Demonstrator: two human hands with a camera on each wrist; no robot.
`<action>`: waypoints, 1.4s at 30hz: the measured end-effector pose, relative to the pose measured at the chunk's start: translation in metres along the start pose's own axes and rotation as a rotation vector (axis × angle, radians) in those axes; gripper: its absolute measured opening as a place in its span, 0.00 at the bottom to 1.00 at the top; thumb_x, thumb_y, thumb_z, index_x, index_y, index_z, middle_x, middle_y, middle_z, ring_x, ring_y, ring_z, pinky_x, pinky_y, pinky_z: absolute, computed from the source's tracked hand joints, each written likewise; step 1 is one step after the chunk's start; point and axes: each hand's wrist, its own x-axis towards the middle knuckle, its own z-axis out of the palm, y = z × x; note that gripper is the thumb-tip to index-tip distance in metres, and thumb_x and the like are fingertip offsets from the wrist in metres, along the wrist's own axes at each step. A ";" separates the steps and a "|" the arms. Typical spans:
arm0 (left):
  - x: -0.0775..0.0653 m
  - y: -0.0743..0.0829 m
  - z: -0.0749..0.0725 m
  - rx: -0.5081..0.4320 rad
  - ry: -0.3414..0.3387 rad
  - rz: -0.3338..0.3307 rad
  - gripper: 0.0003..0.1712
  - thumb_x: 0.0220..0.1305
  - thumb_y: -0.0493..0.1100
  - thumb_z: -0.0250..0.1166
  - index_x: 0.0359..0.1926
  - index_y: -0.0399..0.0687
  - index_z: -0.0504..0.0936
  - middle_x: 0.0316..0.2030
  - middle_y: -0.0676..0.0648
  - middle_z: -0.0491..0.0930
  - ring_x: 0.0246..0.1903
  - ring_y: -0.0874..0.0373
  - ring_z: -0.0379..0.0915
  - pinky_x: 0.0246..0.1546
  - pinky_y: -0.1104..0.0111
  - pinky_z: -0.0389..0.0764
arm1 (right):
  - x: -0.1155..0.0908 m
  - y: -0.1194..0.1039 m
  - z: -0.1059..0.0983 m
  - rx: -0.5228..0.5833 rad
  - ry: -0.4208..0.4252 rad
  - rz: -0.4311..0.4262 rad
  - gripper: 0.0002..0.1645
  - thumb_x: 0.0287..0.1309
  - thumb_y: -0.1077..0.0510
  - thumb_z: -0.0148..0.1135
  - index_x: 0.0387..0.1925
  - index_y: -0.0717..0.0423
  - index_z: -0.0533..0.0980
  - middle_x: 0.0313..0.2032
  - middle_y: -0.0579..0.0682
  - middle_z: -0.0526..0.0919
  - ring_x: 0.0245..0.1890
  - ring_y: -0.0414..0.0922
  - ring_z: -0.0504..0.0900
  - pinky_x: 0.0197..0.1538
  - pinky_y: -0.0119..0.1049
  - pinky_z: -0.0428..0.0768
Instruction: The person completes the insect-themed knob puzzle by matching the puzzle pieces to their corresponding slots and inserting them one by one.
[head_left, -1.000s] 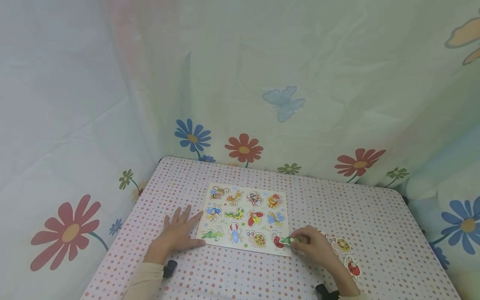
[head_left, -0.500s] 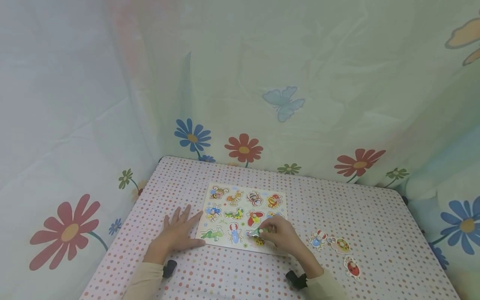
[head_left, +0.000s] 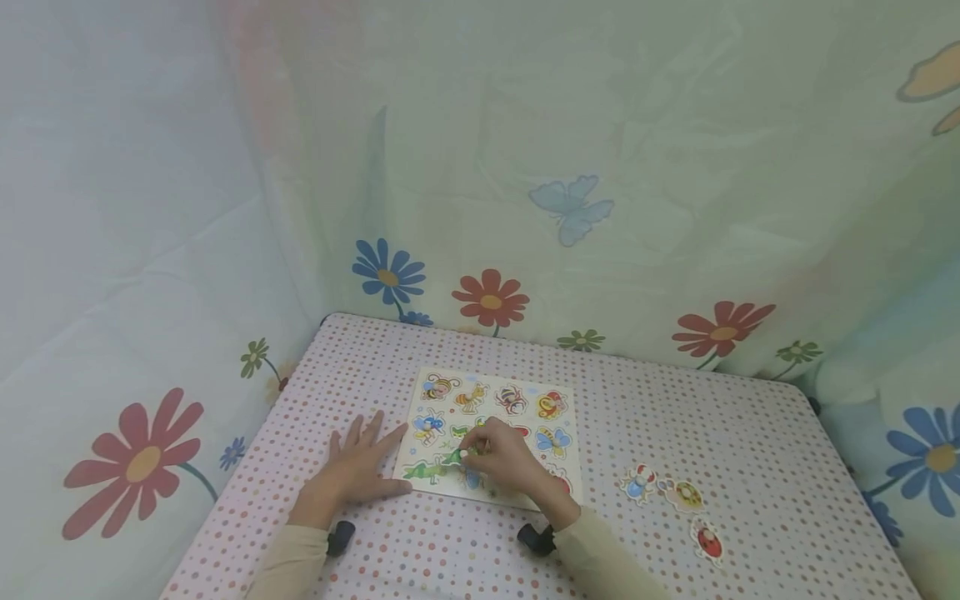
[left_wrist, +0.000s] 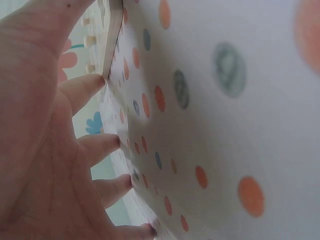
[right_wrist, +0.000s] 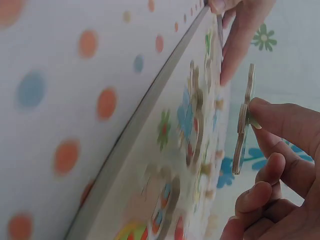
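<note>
My right hand (head_left: 513,462) pinches a green grasshopper puzzle piece (head_left: 452,457) by its small knob. In the right wrist view the piece (right_wrist: 243,125) hangs edge-on, raised off the puzzle board (right_wrist: 120,195), with thumb and forefinger at the knob. Below and left of it lies the grasshopper picture (head_left: 425,472) in the board's lower left corner. My left hand (head_left: 348,471) rests with spread fingers on the tablecloth, index finger and thumb at the board's left edge. The right hand covers part of the board's middle and bottom rows.
To the right of the board lie a stag beetle piece (head_left: 639,483), a snail piece (head_left: 686,495) and a ladybug piece (head_left: 707,542). Several knobbed insect pieces sit in the board's upper rows. A flowered curtain (head_left: 450,167) stands behind the dotted tablecloth (head_left: 637,408).
My right hand has carried the grasshopper piece leftward across the board, from its right edge to near the lower left corner. The left hand has stayed in place.
</note>
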 end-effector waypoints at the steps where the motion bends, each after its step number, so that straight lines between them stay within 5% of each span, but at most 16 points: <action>1: 0.000 0.000 0.000 -0.002 -0.002 0.001 0.57 0.50 0.74 0.69 0.77 0.64 0.59 0.78 0.40 0.41 0.75 0.33 0.30 0.67 0.31 0.31 | 0.003 -0.003 0.003 0.003 -0.007 -0.004 0.05 0.53 0.61 0.74 0.34 0.52 0.86 0.27 0.47 0.73 0.28 0.40 0.67 0.30 0.32 0.69; 8: -0.001 0.000 0.000 0.008 -0.001 0.006 0.57 0.50 0.74 0.69 0.77 0.64 0.59 0.78 0.39 0.41 0.75 0.32 0.31 0.66 0.30 0.32 | 0.019 -0.015 0.022 0.005 -0.049 0.004 0.07 0.51 0.60 0.76 0.34 0.51 0.86 0.27 0.45 0.72 0.28 0.39 0.67 0.29 0.30 0.69; 17: -0.003 0.000 -0.001 0.024 0.009 0.032 0.57 0.51 0.76 0.67 0.78 0.63 0.58 0.78 0.39 0.42 0.75 0.32 0.32 0.66 0.29 0.33 | 0.025 -0.023 0.044 -0.006 -0.113 0.129 0.06 0.53 0.57 0.74 0.32 0.43 0.85 0.31 0.43 0.72 0.30 0.40 0.70 0.30 0.32 0.70; 36: -0.003 -0.001 -0.002 0.008 0.009 0.036 0.57 0.51 0.76 0.66 0.78 0.63 0.58 0.78 0.38 0.42 0.75 0.32 0.32 0.66 0.30 0.33 | 0.024 -0.024 0.054 -0.031 -0.130 0.185 0.05 0.54 0.54 0.73 0.31 0.40 0.83 0.30 0.44 0.72 0.30 0.41 0.70 0.31 0.35 0.71; 42: -0.002 -0.001 -0.001 0.013 0.012 0.031 0.57 0.51 0.76 0.67 0.78 0.63 0.58 0.78 0.39 0.42 0.75 0.32 0.31 0.66 0.30 0.33 | 0.025 -0.024 0.055 -0.016 -0.129 0.156 0.04 0.54 0.56 0.72 0.32 0.44 0.84 0.20 0.42 0.73 0.18 0.37 0.67 0.22 0.30 0.67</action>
